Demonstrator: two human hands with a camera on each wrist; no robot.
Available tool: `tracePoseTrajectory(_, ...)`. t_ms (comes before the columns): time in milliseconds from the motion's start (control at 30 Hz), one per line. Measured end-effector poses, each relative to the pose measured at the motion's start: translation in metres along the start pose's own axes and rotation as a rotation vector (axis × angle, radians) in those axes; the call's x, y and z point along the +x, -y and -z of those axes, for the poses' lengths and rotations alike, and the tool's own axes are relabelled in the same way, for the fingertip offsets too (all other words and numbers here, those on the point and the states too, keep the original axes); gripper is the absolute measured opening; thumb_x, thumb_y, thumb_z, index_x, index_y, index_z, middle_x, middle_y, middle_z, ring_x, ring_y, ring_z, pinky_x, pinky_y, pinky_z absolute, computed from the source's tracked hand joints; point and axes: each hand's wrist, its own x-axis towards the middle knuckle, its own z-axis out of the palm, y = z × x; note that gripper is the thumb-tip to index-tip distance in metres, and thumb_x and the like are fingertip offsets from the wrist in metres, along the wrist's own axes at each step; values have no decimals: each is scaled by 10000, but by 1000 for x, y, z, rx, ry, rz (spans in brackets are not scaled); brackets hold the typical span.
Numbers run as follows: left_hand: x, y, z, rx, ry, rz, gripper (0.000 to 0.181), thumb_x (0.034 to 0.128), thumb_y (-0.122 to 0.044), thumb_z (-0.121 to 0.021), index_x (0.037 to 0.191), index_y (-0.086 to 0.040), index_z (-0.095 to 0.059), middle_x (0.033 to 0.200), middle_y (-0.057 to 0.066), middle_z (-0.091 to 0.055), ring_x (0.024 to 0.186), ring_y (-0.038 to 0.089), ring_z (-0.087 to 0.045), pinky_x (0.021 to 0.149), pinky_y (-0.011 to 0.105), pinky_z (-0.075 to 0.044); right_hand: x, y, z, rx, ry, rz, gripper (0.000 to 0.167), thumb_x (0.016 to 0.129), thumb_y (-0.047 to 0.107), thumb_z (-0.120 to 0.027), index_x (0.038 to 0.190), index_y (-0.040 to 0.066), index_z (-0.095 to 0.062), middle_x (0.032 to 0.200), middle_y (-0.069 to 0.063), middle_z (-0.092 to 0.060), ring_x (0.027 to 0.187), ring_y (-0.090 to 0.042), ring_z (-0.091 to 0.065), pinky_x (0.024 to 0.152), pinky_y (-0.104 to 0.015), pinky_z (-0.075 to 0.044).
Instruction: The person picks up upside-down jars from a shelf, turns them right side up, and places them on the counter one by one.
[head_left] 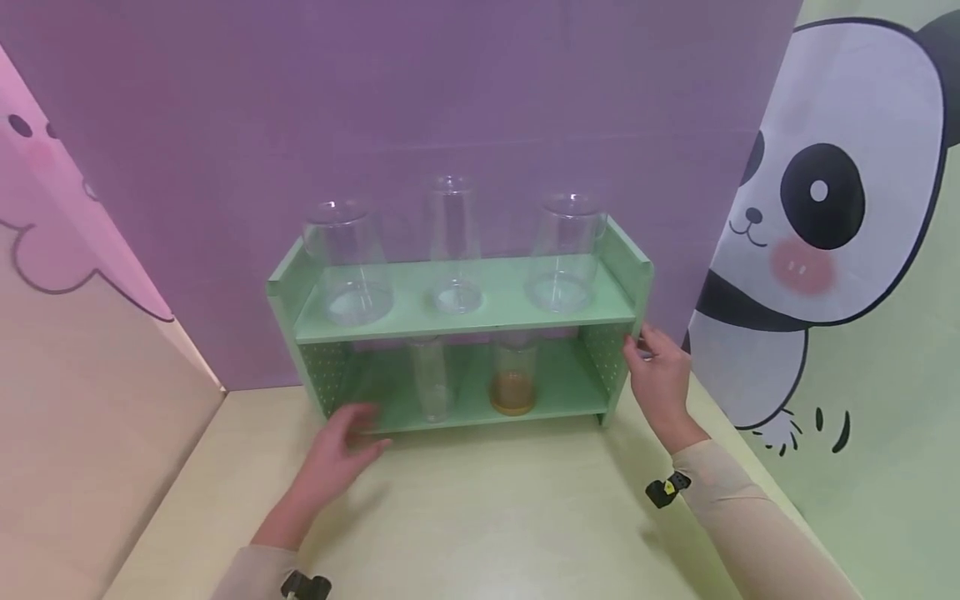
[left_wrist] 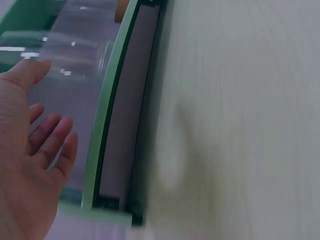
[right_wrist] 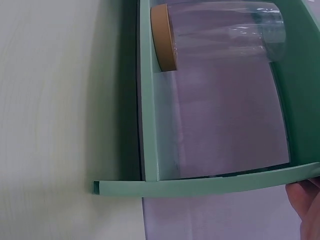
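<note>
A light green two-tier shelf (head_left: 465, 327) stands on the table against a purple wall. At its right side panel, the right hand (head_left: 660, 375) grips the edge; in the right wrist view, only some fingers (right_wrist: 302, 197) show against that panel. By the lower left front, the left hand (head_left: 337, 454) is slightly blurred, fingers loosely spread, holding nothing. On the lower tier stand a narrow clear glass (head_left: 432, 379) and a clear glass with a brown layer (head_left: 513, 387) at its bottom. In the left wrist view, the left hand (left_wrist: 30, 140) is beside the narrow glass.
The upper tier bears a wide clear glass (head_left: 356, 275), a tall slim clear glass (head_left: 455, 250) and another wide clear glass (head_left: 566, 258). A pale table (head_left: 480, 517) extends in front. Side walls carry a pink drawing (head_left: 52, 233) and a panda picture (head_left: 817, 200).
</note>
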Motion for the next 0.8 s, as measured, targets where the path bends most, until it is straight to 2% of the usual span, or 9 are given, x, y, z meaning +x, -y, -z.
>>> tracePoseTrajectory(133, 18, -6, -20, 31, 1, 19, 708, 947, -161, -896, 1521, 43, -535, 1476, 251, -616, 1351, 448, -607, 1153, 622, -522, 0, -1, 0, -4, -13, -8, 361, 992, -62, -730, 1341, 14, -783, 1174, -231, -797, 932, -431, -799, 773, 20, -488)
tracePoseTrajectory(300, 36, -10, -32, 56, 6, 3, 832, 910, -171, -930, 1571, 50, -475, 1531, 282, -570, 1409, 479, -561, 1186, 632, -492, -1, -2, -1, -29, -14, -22, 355, 1002, -43, -730, 1346, 28, -785, 1190, -217, -799, 938, -414, -805, 768, 25, -472)
tracePoseTrajectory(433, 47, -10, -40, 22, 26, 19, 915, 893, -184, -943, 1616, 29, -423, 1565, 283, -540, 1436, 483, -542, 1206, 628, -474, -1, -3, -3, -35, -27, -30, 390, 996, -51, -734, 1371, 48, -776, 1191, -210, -800, 922, -410, -807, 755, 25, -465)
tracePoseTrajectory(567, 57, -7, -46, -46, 45, 66, 989, 885, -186, -952, 1670, -33, -371, 1583, 261, -529, 1448, 471, -532, 1220, 614, -463, -1, -4, -4, -24, -36, -21, 389, 985, -63, -736, 1359, 34, -779, 1176, -219, -801, 920, -424, -804, 760, 24, -471)
tracePoseTrajectory(667, 62, -6, -50, -94, 46, 95, 1003, 883, -165, -950, 1682, -53, -356, 1586, 260, -527, 1445, 477, -532, 1221, 619, -460, 0, -4, -4, -24, -31, -15, 365, 987, -60, -733, 1338, 20, -787, 1158, -218, -804, 926, -422, -803, 767, 30, -466)
tracePoseTrajectory(800, 66, -7, -56, -114, 51, 110, 992, 900, -185, -944, 1681, -46, -349, 1592, 269, -525, 1452, 484, -525, 1224, 629, -452, -1, -5, -3, -41, -22, -11, 338, 999, -47, -729, 1323, 23, -794, 1146, -208, -807, 941, -396, -805, 784, 29, -467)
